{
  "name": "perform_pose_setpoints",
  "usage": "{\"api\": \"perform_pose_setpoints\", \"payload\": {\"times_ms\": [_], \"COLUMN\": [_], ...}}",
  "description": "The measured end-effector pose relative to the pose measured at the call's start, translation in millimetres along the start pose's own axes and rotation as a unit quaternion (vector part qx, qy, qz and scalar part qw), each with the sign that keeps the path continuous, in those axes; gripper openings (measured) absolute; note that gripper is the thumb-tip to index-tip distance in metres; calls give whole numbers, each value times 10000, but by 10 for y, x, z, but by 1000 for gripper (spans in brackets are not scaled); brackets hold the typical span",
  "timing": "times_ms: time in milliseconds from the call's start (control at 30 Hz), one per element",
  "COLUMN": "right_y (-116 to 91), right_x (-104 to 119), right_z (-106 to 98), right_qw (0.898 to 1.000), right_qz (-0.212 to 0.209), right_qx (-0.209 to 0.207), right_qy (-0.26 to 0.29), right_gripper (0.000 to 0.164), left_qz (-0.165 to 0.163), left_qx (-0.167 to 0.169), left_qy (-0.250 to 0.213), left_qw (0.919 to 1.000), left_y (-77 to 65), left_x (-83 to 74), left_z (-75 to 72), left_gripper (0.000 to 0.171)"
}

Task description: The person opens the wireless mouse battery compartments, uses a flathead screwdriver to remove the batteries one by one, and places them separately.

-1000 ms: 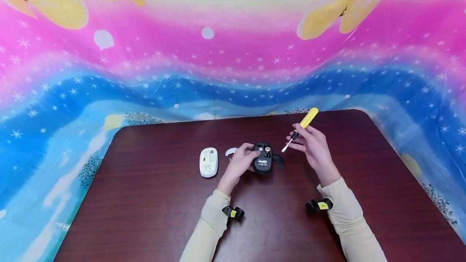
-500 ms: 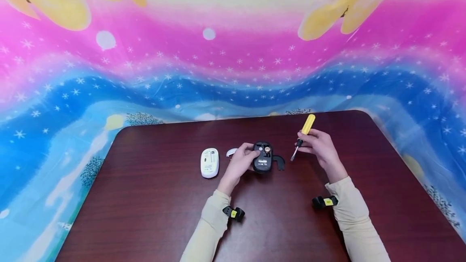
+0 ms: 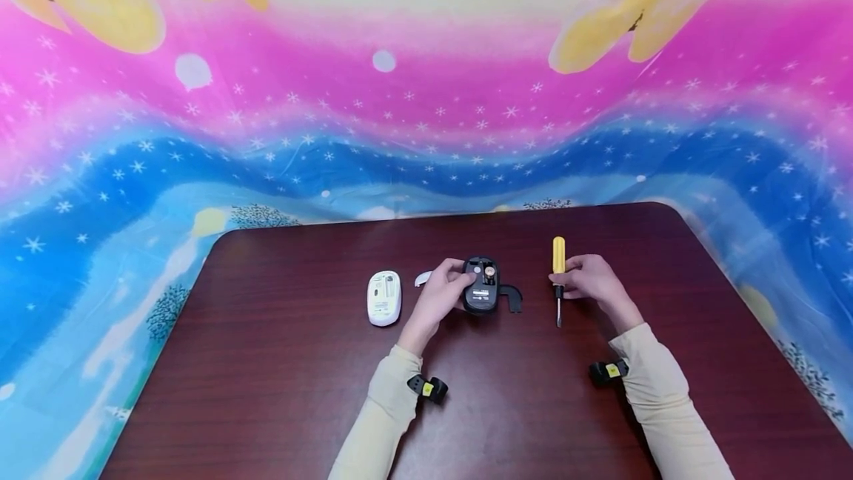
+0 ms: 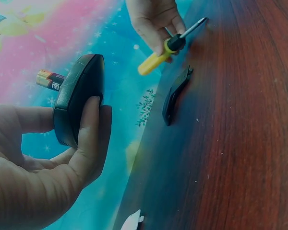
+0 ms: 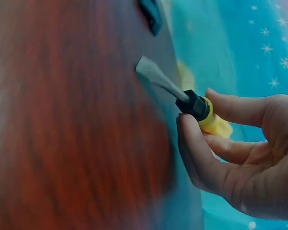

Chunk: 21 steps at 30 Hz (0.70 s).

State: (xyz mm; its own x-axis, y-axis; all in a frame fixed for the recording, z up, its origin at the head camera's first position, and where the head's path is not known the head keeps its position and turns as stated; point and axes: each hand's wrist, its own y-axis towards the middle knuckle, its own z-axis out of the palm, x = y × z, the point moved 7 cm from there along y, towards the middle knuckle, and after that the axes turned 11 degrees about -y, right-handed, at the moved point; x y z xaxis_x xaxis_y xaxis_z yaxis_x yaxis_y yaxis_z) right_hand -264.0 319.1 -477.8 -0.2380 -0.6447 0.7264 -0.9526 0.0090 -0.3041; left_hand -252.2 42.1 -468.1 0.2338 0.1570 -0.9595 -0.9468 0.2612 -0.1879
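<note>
My left hand [image 3: 441, 293] grips a black computer mouse [image 3: 481, 301] by its left side, underside up, with the battery bay uncovered. A battery [image 4: 50, 80] sticks up out of the bay in the left wrist view. My right hand [image 3: 593, 284] pinches a yellow-handled screwdriver [image 3: 558, 254] near its black collar. The flat metal blade [image 5: 156, 76] points toward the table's front in the head view. Between the mouse and the screwdriver lies a curved black battery cover [image 3: 512, 298] on the table.
Left of my left hand, a white mouse [image 3: 383, 299] lies underside up with its bay open. A white cover [image 3: 423, 278] is partly hidden behind that hand. The dark wooden table [image 3: 280, 376] ends at a printed cloth backdrop [image 3: 426, 124].
My right hand has moved right and toward me, lowering the screwdriver and turning it from slanted to nearly straight up and down in the head view. The left hand keeps holding the black mouse.
</note>
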Motion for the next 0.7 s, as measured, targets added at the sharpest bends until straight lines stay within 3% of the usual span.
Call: {"api": "perform_pose_setpoints", "payload": {"times_ms": [267, 533, 700], "right_y": [-11, -13, -51], "right_x": [-17, -13, 64], "right_z": [-20, -37, -73], "right_qw": [9978, 9962, 9858], "right_qz": [119, 303, 36], "right_qx": [-195, -251, -470], "right_qy": [-616, -771, -1613], "right_gripper": [24, 44, 46], "left_qz": [-73, -114, -49], "left_qx": [-39, -65, -66], "left_qy": [79, 106, -7], "left_qw": [9999, 9999, 10000], "left_y": [-13, 0, -5], "left_x": [-13, -23, -4], "left_z": [-2, -2, -9], "left_gripper": [35, 32, 35]}}
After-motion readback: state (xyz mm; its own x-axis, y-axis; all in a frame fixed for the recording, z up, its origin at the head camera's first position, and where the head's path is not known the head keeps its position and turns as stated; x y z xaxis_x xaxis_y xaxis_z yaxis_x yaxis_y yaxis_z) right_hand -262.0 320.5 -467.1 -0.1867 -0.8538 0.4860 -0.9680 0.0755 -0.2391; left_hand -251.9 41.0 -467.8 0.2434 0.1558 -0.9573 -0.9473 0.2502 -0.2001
